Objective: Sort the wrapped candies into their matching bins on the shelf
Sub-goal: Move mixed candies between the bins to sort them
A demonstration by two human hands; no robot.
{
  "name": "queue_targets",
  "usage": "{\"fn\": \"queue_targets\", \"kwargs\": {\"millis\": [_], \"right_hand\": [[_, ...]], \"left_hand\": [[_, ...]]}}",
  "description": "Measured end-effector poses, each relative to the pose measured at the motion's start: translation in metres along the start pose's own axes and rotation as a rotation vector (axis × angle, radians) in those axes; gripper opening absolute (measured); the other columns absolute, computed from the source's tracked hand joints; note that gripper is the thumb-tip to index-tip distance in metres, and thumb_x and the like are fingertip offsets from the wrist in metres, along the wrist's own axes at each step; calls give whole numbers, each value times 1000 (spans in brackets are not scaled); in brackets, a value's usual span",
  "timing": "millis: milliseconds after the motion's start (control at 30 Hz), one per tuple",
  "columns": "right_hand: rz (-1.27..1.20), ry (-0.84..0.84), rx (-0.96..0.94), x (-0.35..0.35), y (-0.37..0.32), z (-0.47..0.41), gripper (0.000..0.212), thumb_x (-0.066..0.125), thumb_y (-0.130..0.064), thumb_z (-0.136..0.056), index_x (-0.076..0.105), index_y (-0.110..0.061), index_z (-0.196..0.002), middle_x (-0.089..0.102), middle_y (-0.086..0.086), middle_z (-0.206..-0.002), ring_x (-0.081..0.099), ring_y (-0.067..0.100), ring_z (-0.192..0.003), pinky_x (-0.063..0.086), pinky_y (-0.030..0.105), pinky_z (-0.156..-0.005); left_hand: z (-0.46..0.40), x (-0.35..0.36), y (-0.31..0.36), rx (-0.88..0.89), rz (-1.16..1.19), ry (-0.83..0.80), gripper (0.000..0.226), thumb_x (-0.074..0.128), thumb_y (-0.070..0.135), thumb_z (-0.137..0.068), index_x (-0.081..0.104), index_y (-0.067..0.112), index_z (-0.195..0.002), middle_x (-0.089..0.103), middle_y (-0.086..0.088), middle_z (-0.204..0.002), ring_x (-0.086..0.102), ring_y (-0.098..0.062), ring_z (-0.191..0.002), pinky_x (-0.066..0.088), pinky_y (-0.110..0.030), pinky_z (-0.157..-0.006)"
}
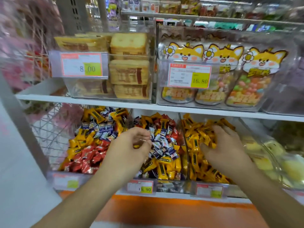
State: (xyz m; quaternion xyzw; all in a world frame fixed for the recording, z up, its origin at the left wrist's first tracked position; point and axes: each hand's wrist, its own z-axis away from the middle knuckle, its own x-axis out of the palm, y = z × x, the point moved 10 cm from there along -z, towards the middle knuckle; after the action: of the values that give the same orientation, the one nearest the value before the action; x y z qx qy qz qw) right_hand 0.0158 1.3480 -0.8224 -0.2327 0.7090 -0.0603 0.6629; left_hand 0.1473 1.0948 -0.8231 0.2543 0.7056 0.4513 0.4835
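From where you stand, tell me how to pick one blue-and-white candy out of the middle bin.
Take a blue-and-white candy on top of the pile by its crimped wrapper end, pinching from above. They lie loose among yellow candies, and the left hand is already beside them.

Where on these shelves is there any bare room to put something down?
Little. The white upper shelf is bare left of the cracker bin, and the orange ledge below the price tags lies open. The three candy bins are heaped full, with both hands in them.
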Motion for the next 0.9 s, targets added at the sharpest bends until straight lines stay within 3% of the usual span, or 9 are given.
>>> {"fn": "queue_targets", "kwargs": {"millis": [100,200,333,467,567,667,800,900], "right_hand": [[-25,0,-129,9,-32,10,60,70,-33,-95,49,-18,-149,47,1,-148,35,25,-143,32,37,-117],[-41,6,-223,16,-59,17,50,68,-28,-96,54,-21,-143,48,-6,-145,39,17,-142,31,24,-111],[-27,8,-319,25,-86,25,41,68,-24,-96,59,-22,-136,51,-11,-134,45,14,-133,30,18,-102],[-44,-3,-358,38,-108,27,37,68,-22,-96,61,-23,-133,53,-12,-134,47,11,-131,31,18,-103],[-48,-12,-357,48,-119,28,34,67,-21,-96,63,-25,-129,55,-12,-134,49,11,-130,32,19,-103],[-52,-36,-341,55,-125,30,31,67,-21,-96,63,-27,-126,53,-14,-131,53,12,-121,35,20,-98],[-53,-29,-351,57,-128,33,30,70,-18,-94,64,-28,-122,50,-19,-119,45,1,-113,33,18,-99],[-72,-43,-361,59,-127,36,28,72,-15,-93,66,-26,-118,54,-17,-116,48,1,-110,32,16,-96]], "left_hand": [[-10,-30,-7,41,-206,63,16,64,29,-99,63,42,-109,66,23,-101,60,14,-93,47,-7,-69],[-20,-65,-23,38,-362,127,20,64,25,-99,65,37,-115,65,14,-107,62,-1,-81,44,-12,-62],[-29,-122,-53,-13,-506,240,28,68,21,-95,68,30,-121,66,-1,-125,66,-24,-104,53,-35,-82],[-34,-147,-81,-50,-636,191,43,64,15,-96,62,24,-138,58,-8,-144,64,-33,-111,49,-38,-92],[-38,-140,-104,-125,-663,55,51,59,12,-100,54,30,-148,50,-4,-154,63,-31,-118,49,-33,-94],[-41,-136,-114,-99,-651,4,45,64,28,-100,56,30,-145,53,-3,-151,57,-27,-128,46,-35,-105],[-42,-137,-117,-106,-589,33,49,63,52,-97,62,30,-140,67,-1,-129,67,-21,-100,53,-32,-83],[-42,-139,-117,-90,-574,90,48,72,47,-92,66,28,-136,65,-1,-136,65,-23,-115,52,-35,-96]]}}
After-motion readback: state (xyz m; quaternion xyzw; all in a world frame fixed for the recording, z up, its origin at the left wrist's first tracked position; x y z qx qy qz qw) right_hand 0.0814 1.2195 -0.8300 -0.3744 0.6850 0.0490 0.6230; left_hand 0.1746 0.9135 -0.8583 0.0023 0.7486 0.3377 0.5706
